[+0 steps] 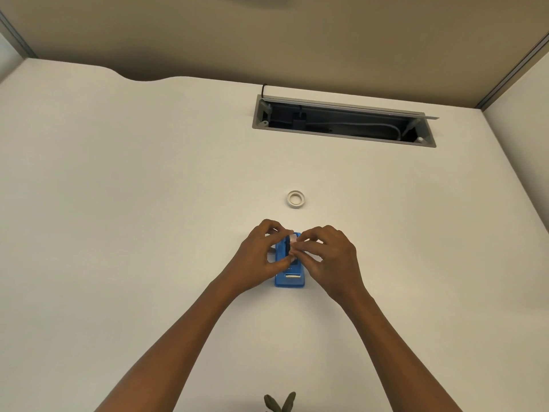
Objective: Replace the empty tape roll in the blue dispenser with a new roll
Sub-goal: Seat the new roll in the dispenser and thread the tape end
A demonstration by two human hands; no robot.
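Note:
The blue dispenser (289,279) stands on the white desk, its cutter end toward me. A tape roll (292,242) sits in its cradle, mostly hidden by fingers. My left hand (261,257) grips the dispenser's left side, with fingertips on the roll. My right hand (328,257) pinches the roll from the right. A second white roll (296,199) lies flat on the desk a short way beyond the dispenser, apart from both hands.
An open grey cable tray (344,121) with cables inside is set into the desk at the back right. Beige partition walls close the back and sides. A few green plant leaves (280,402) show at the bottom edge.

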